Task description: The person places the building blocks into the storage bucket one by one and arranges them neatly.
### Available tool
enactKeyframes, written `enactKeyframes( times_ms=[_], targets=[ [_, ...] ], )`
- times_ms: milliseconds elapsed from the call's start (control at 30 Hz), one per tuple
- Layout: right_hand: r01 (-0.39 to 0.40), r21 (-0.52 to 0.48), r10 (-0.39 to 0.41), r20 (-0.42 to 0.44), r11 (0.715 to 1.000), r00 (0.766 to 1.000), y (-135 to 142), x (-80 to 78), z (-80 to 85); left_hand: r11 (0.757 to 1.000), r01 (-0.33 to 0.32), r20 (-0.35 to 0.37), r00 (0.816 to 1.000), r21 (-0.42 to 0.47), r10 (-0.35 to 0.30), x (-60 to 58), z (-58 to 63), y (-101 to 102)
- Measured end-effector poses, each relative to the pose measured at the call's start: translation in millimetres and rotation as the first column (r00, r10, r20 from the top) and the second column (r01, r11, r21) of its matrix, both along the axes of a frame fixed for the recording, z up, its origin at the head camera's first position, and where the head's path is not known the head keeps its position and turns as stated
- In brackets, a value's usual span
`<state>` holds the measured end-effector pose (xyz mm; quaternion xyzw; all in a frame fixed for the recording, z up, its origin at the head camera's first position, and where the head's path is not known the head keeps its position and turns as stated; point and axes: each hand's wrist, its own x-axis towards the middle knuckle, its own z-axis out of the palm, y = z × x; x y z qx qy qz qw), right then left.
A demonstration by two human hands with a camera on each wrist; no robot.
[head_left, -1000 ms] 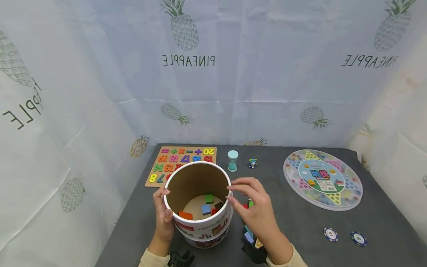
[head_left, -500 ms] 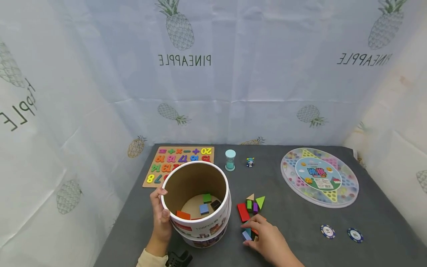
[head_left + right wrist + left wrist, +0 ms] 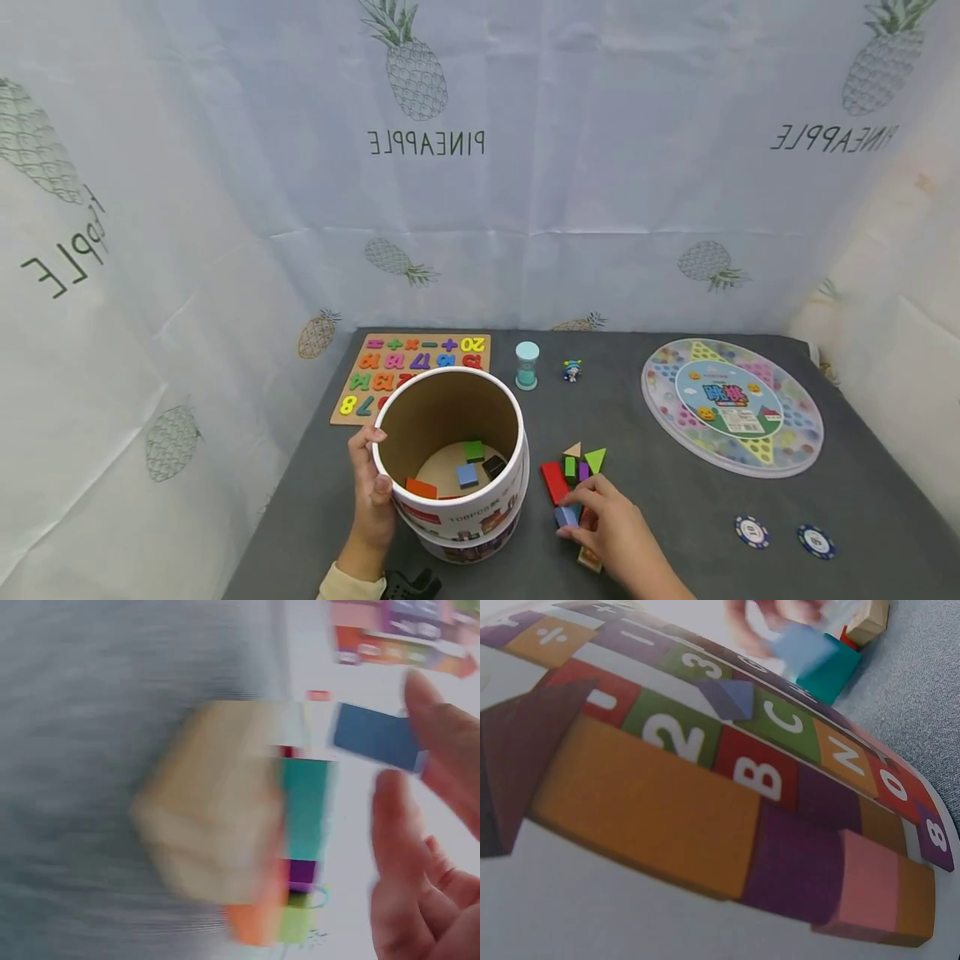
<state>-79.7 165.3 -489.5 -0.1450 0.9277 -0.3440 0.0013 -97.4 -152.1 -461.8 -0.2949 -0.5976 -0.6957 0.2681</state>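
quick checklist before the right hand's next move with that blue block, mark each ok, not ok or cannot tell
1. Blue block pinched in the right hand: ok, between fingertips.
2. Left hand holding the bucket: ok, at its left side by the rim.
3. Bucket mouth uncovered: ok.
4. Room inside: ok, only a few loose blocks show on its floor.
5. Blue block over the bucket: not ok, it is outside, to the bucket's right.
6. Pinch firm enough for a lift: cannot tell.
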Motion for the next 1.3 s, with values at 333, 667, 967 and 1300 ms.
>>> enactKeyframes(
  times_ms=[333,667,967,1300],
  targets=[
    [-0.032,-0.372,-0.135,-0.415,0.928,0.9,-22,-16.1,94.8,1.0,0.009,0.02,1.0,0.012,-0.009,-0.1,0.3,2],
    [-0.139,-0.241,0.045,-0.36,0.961,0.932,-86,-44.5,128.3,1.0,0.005,0.02,1.0,0.002,-0.005,-1.5,0.0,0],
    [-0.108,-0.298,-0.045,-0.464,0.948,0.885,-59,-38.7,102.1,1.0,-0.007,0.027,1.0,0.012,0.006,0.8,-2.7,3],
    [-0.01,0.017,0.01,0.019,1.0,1.0,15,-5.7,22.4,0.999,-0.018,0.013,1.0,0.037,0.017,-0.7,-3.0,2]
  ],
)
